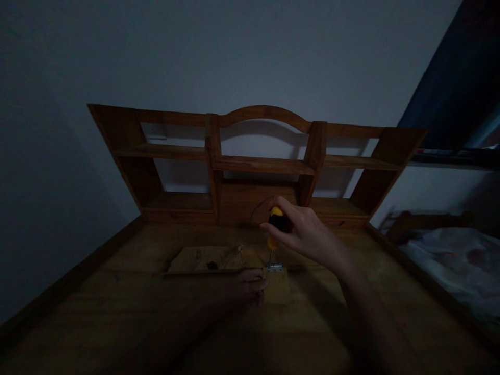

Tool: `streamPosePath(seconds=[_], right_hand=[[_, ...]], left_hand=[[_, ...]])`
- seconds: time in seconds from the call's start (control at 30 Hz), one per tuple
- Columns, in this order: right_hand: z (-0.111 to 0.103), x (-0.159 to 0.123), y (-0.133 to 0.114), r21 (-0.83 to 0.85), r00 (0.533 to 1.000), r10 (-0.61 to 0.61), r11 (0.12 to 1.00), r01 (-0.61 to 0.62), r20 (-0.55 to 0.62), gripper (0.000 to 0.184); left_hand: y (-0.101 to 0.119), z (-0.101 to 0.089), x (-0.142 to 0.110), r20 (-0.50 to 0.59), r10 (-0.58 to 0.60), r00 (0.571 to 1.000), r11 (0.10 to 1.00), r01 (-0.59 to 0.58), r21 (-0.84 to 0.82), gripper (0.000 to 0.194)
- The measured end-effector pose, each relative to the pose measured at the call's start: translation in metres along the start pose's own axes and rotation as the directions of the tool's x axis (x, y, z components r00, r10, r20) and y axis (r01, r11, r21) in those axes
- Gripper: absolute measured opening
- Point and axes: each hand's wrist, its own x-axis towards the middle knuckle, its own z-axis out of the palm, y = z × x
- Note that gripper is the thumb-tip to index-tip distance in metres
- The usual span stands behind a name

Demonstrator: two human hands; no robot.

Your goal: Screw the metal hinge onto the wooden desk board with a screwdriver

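As the right hand [307, 229] grips it from above, screwdriver [276, 223]: yellow-and-black handle, thin metal shaft pointing down to the hinge, about mid-surface
Right hand: fingers and thumb closed round the handle, pinching it
Left hand [250, 285]: low, dim, fingertips at the block's left side; looks like a hold, exact grip cannot tell
Hinge [275, 268]: small, shiny metal, holes in its plate, at the block's end toward the surface's far edge
Block [276, 289]: pale flat wood, roughly rectangular, in the middle of the surface
Surface [136, 250]: yellowish-brown wood, visible grain, raised strips along left and right edges
Loose board [187, 259]: wood, slanted left end, dark spot, rough scuffed patch, left of the block
Shelf unit [263, 165]: reddish-brown wood along the far edge, open cubbies, arched top rail
Bedding [457, 260]: whitish, crumpled, beyond the right edge
Handle markings: too dim to read
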Motion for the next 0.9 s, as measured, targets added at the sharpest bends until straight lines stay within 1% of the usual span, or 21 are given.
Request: streamPosePath(seconds=[0.07, 0.2, 0.4, 0.47, 0.6, 0.8, 0.9], right_hand=[[0.003, 0.003, 0.006, -0.018, 0.999, -0.003, 1.0, 0.002, -0.038, 0.028], [0.003, 0.006, 0.015, -0.029, 0.998, -0.015, 0.999, 0.013, -0.067, 0.026], [-0.003, 0.007, 0.021, 0.046, 1.0, -0.016, 0.999, 0.017, -0.023, 0.016], [-0.004, 0.007, 0.022, 0.067, 1.0, -0.017, 0.998, 0.017, -0.009, 0.016], [-0.004, 0.008, 0.023, 0.089, 0.999, -0.04, 0.995, 0.039, 0.006, 0.016], [-0.006, 0.008, 0.022, 0.082, 0.998, -0.056, 0.995, 0.055, 0.002, 0.019], [-0.009, 0.006, 0.022, 0.081, 0.998, -0.046, 0.996, 0.049, -0.033, 0.018]], left_hand=[[-0.003, -0.002, 0.002, -0.008, 0.012, 1.0, 1.0, -0.012, -0.001, 0.036], [-0.003, -0.002, 0.001, 0.003, 0.02, 1.0, 1.0, -0.02, -0.011, 0.036], [0.004, 0.001, -0.003, -0.01, 0.011, 1.0, 0.999, -0.01, 0.037, 0.039], [0.007, 0.003, -0.004, -0.017, 0.004, 1.0, 0.999, -0.003, 0.05, 0.038], [0.011, 0.004, -0.006, 0.005, -0.023, 1.0, 0.999, 0.023, 0.041, 0.039], [0.004, 0.001, -0.002, -0.01, -0.031, 0.999, 0.999, 0.031, 0.037, 0.042], [0.001, -0.002, -0.001, -0.002, -0.025, 1.0, 1.0, 0.025, 0.017, 0.044]])
